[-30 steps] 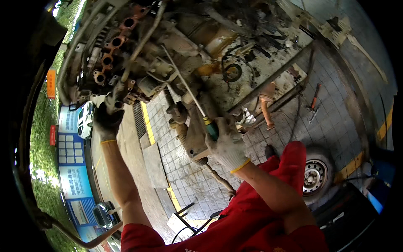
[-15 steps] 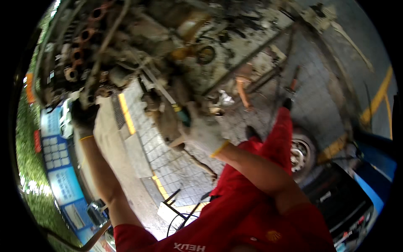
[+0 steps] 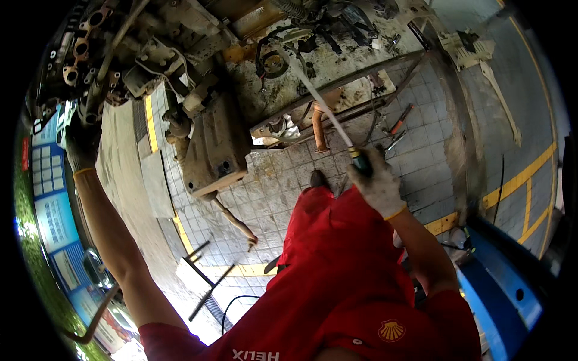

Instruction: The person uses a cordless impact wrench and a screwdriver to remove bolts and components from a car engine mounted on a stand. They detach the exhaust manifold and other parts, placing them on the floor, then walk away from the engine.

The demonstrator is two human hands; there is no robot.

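Observation:
A greasy engine and gearbox assembly point(image 3: 180, 66) hangs above a tiled floor. My left hand point(image 3: 81, 141), in a dark glove, reaches up and grips the left end of the engine near its ports. My right hand point(image 3: 376, 183), in a light glove with a yellow cuff, is shut on the green handle of a long screwdriver point(image 3: 325, 111). Its shaft points up and left toward a round part point(image 3: 274, 63) on the dirty metal stand point(image 3: 337, 60). Red work clothing fills the lower middle of the view.
Hand tools with red grips point(image 3: 397, 123) lie on the grey tiles right of the stand. An orange-brown pipe point(image 3: 319, 126) hangs under the frame. A blue object point(image 3: 500, 289) sits at lower right, with yellow floor lines point(image 3: 512, 183) nearby. Metal rods point(image 3: 208, 283) lie at lower left.
My right hand has pulled away from the gearbox and moved right and down with the screwdriver. The view has swung, so the engine now sits further left and higher.

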